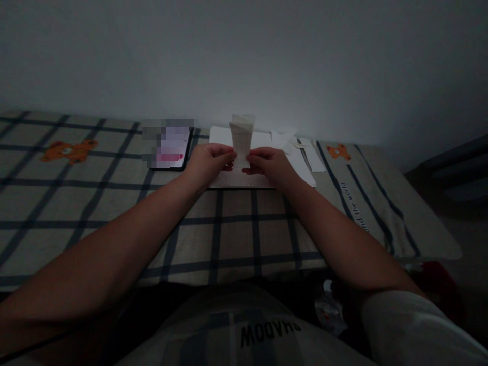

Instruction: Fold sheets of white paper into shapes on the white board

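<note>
Both forearms reach over checked cloth point(229, 223); left hand point(208, 165) and right hand point(272, 168) pinch folded paper point(241, 140) upright near the wall.

The shirt point(267, 333) reads "SHADOW" — the checked cloth point(356, 208) reads "the world".

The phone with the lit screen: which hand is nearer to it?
Left. The left hand lies just right of the phone; the right hand is farther right, past the folded paper.
</note>
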`<state>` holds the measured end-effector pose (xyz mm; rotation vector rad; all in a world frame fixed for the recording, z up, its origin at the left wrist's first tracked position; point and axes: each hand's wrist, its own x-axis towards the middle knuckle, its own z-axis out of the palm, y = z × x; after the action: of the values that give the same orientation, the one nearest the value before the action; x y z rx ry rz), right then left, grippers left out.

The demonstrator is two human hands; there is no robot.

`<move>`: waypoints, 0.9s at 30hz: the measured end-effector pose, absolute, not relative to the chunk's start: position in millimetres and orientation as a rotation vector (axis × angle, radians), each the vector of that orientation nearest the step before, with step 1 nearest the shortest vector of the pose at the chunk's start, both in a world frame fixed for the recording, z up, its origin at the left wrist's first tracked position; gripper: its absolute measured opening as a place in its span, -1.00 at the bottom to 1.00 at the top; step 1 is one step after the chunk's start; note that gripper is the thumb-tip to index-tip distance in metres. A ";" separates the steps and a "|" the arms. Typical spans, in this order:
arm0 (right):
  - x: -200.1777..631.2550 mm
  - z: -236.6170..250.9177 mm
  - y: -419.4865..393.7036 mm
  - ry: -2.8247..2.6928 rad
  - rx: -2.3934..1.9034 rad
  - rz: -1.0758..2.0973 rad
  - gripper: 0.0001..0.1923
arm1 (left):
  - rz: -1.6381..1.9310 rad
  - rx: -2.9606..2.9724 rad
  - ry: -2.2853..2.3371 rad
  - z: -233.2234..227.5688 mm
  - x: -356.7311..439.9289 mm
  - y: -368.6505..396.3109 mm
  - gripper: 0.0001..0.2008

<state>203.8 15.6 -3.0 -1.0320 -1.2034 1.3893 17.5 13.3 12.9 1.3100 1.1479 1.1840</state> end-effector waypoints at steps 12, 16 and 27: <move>202.6 0.3 14.0 -1.191 -1.036 1.440 -0.73 | 1.211 1.302 1.164 12.7 18.5 13.5 -0.96; 203.7 0.4 14.7 -1.214 -1.053 1.371 -0.77 | 1.164 1.287 1.116 12.9 18.7 12.4 -0.92; 204.6 0.3 14.1 -1.230 -1.047 1.460 -0.83 | 1.144 1.350 1.172 11.1 16.6 14.5 -0.93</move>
<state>204.6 14.1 0.3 -1.0468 -1.2300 1.4602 16.6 14.5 11.1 1.3498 1.1725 1.1443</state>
